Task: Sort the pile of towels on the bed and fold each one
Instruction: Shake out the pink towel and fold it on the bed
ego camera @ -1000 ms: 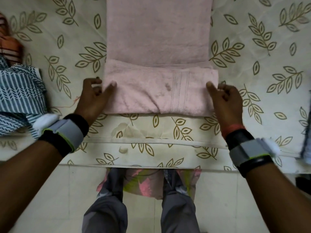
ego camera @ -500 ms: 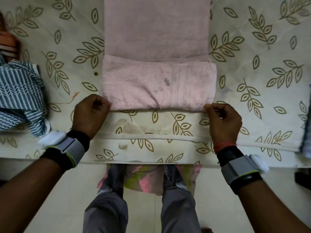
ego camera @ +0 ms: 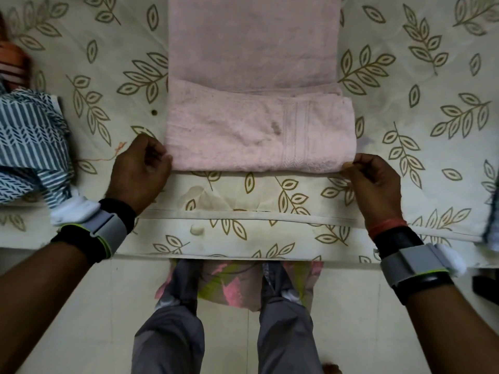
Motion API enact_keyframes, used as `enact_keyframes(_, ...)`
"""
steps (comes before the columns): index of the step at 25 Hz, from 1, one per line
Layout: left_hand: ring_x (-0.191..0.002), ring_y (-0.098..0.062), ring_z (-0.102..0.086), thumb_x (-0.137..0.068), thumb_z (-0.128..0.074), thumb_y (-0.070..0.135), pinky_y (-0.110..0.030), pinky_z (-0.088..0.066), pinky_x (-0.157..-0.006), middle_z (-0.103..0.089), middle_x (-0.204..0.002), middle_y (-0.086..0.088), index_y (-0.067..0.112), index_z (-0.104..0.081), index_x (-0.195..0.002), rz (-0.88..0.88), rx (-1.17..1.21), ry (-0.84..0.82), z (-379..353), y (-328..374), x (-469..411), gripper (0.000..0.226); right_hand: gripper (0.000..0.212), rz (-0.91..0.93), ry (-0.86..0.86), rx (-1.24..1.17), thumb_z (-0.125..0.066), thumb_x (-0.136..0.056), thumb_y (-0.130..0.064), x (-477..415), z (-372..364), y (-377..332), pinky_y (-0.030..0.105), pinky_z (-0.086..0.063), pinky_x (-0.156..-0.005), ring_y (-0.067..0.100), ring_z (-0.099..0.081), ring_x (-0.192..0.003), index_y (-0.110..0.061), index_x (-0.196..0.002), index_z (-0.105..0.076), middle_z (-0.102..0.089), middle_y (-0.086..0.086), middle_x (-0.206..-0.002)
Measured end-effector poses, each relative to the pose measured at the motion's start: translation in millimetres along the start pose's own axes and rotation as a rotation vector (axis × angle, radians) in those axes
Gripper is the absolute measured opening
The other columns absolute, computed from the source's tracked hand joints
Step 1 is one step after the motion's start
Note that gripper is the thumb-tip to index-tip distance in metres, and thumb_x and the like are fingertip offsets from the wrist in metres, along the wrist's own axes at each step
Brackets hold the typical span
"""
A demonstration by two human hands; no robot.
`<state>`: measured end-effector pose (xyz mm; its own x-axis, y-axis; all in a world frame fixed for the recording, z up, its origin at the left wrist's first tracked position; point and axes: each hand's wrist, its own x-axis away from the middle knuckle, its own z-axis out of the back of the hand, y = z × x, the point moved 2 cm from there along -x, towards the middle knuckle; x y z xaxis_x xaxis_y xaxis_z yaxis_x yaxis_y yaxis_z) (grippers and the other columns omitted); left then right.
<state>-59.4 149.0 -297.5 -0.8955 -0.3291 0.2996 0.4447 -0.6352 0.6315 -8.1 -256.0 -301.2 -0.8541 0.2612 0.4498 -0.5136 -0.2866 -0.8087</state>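
One pink towel [ego camera: 253,49] lies on the bed [ego camera: 243,234] straight before us. Its near end is folded back into a thick fold and the rest runs away flat. A small dark stain [ego camera: 276,127] marks the fold. Our left hand [ego camera: 139,171] has its fingers [ego camera: 156,155] curled at the fold's near left corner, gripping it. Our right hand [ego camera: 374,184] pinches the near right corner between thumb and fingers. Both hands sit low on the leaf-print sheet [ego camera: 432,85], close to the bed's near edge. Each wrist wears a grey strap [ego camera: 105,228]. Well to the left lies a blue-and-white striped cloth [ego camera: 29,141], with an orange cloth [ego camera: 13,63] beyond it. Below the bed edge we see our grey trouser legs [ego camera: 172,333] on a pale floor [ego camera: 67,319], and a pink-and-green cloth [ego camera: 232,282] between them.
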Motion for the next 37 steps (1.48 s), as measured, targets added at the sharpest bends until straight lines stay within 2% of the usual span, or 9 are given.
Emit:
enact_keyframes(5,-0.083,-0.015,-0.062,-0.087,-0.076,0.024,-0.019,-0.053,-0.071,-0.066,-0.092,-0.002,0.014,-0.057,-0.119,0.337,0.538,0.047,-6.8,5.3,-6.8,0.039,0.031,0.02,-0.16,-0.013,-0.072,-0.091,-0.024,-0.4,-24.6,-10.2,0.033,-0.055,-0.096,0.011,-0.068,-0.11,-0.024,-0.121,-0.066,-0.073,-0.004,-0.119)
enact_keyframes(9,-0.091,-0.008,-0.067,-0.079,-0.081,0.034,-0.021,-0.051,-0.075,-0.072,-0.1,0.007,0.017,-0.07,-0.113,0.37,0.637,-0.088,-13.4,17.3,-29.3,0.04,0.041,0.071,0.005,-0.043,-0.08,-0.085,-0.022,-5.5,-40.3,-29.4,0.03,-0.056,-0.097,0.006,-0.069,-0.105,-0.013,-0.123,-0.066,-0.073,-0.003,-0.117)
enact_keyframes(13,-0.106,-0.019,-0.07,-0.077,-0.083,0.029,-0.035,-0.056,-0.09,-0.074,-0.111,0.001,0.017,-0.07,-0.114,0.375,0.654,-0.197,-15.6,16.8,-40.6,0.041,0.054,0.124,-0.003,-0.168,-0.084,-0.081,-0.014,-10.4,-47.1,-40.7,0.025,-0.055,-0.096,0.007,-0.067,-0.114,-0.013,-0.129,-0.06,-0.069,-0.001,-0.126)
enact_keyframes(15,-0.108,-0.019,-0.069,-0.083,-0.078,0.024,-0.036,-0.055,-0.092,-0.073,-0.113,0.002,0.019,-0.068,-0.116,0.359,0.663,-0.214,-13.1,13.7,-38.9,0.035,0.048,0.061,-0.09,-0.131,-0.086,-0.08,-0.02,-12.9,-45.4,-38.9,0.025,-0.058,-0.09,0.008,-0.07,-0.107,-0.014,-0.123,-0.066,-0.074,-0.004,-0.117)
enact_keyframes(19,-0.115,-0.018,-0.064,-0.09,-0.071,0.028,-0.039,-0.051,-0.098,-0.068,-0.124,0.005,0.026,-0.061,-0.126,0.288,0.512,-0.329,-10.2,1.9,-18.2,0.037,0.028,-0.078,-0.271,0.15,-0.088,-0.076,-0.036,-7.4,-34.9,-29.1,0.01,-0.045,-0.054,-0.008,-0.059,-0.054,-0.024,-0.075,-0.062,-0.063,-0.025,-0.057)
enact_keyframes(23,-0.109,-0.021,-0.067,-0.091,-0.067,0.015,-0.033,-0.055,-0.089,-0.072,-0.117,0.001,0.017,-0.064,-0.124,0.349,0.52,-0.43,-9.0,-6.7,21.0,0.033,0.036,-0.129,-0.375,0.224,-0.084,-0.081,-0.04,12.5,-16.5,-14.3,0.029,-0.059,-0.084,0.007,-0.073,-0.095,-0.02,-0.109,-0.075,-0.078,-0.009,-0.099)
enact_keyframes(27,-0.094,-0.019,-0.071,-0.087,-0.068,0.012,-0.019,-0.056,-0.069,-0.077,-0.102,0.0,0.011,-0.069,-0.108,0.521,0.565,-0.537,-12.1,-10.7,77.8,0.021,0.05,-0.296,-0.489,0.343,-0.085,-0.074,-0.052,53.0,4.8,14.9,0.027,-0.059,-0.083,0.008,-0.072,-0.099,-0.022,-0.112,-0.073,-0.077,-0.008,-0.104)
enact_keyframes(32,-0.097,-0.007,-0.071,-0.078,-0.077,0.023,-0.018,-0.054,-0.075,-0.076,-0.104,0.007,0.018,-0.07,-0.111,0.456,0.516,-0.569,-10.7,-4.7,89.7,0.035,0.031,-0.215,-0.473,0.21,-0.085,-0.08,-0.025,86.1,7.8,19.3,0.025,-0.058,-0.081,0.008,-0.073,-0.099,-0.022,-0.109,-0.076,-0.078,-0.006,-0.104)
enact_keyframes(37,-0.102,0.0,-0.064,-0.07,-0.082,0.013,-0.009,-0.047,-0.084,-0.071,-0.112,0.007,0.014,-0.067,-0.114,0.236,0.468,-0.504,-12.9,6.6,48.5,0.046,0.068,-0.077,-0.387,0.154,-0.088,-0.076,-0.019,72.8,-8.1,12.7,0.035,-0.046,-0.111,0.005,-0.056,-0.128,-0.025,-0.137,-0.058,-0.064,-0.012,-0.135)
